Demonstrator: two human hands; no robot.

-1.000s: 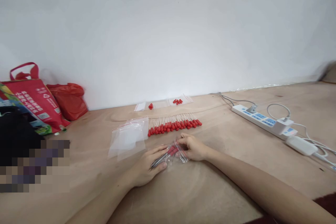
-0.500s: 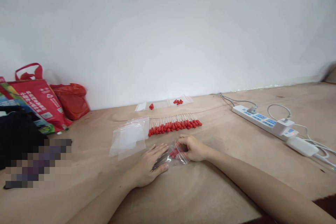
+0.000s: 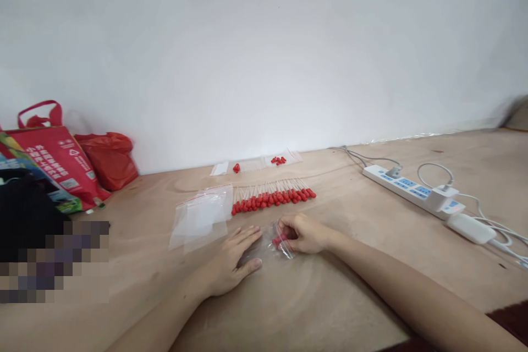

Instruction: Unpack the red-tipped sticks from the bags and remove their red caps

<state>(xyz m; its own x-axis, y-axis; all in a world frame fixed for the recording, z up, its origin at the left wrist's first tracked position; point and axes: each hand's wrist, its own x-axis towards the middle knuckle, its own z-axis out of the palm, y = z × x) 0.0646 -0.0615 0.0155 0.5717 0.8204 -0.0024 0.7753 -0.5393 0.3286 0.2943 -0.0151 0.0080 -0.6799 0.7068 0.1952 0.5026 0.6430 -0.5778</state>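
A clear zip bag [image 3: 270,235] lies flat on the wooden surface between my hands. My left hand [image 3: 231,264] rests over its left end, palm down with fingers and thumb spread. At the bag's right end, by the zip mouth, my right hand [image 3: 304,234] has its fingers curled in a pinch around small red pieces [image 3: 279,240]; their exact shape is partly hidden by the fingers and the plastic. Just beyond, a row of pale sticks with red tips [image 3: 272,198] lies side by side. Flat zip bags [image 3: 202,217] overlap to the left of that row.
Near the wall sit more red pieces [image 3: 278,160] on a zip bag, a few red pieces [image 3: 236,168] and thin clear sticks [image 3: 251,165]. A power strip [image 3: 396,184] with cables is on the right. A red shopping bag [image 3: 53,159] and a red plastic bag [image 3: 109,159] stand left.
The red pieces have shifted right inside the bag, toward its mouth and my right fingers. My left hand stays spread at nearly the same place.
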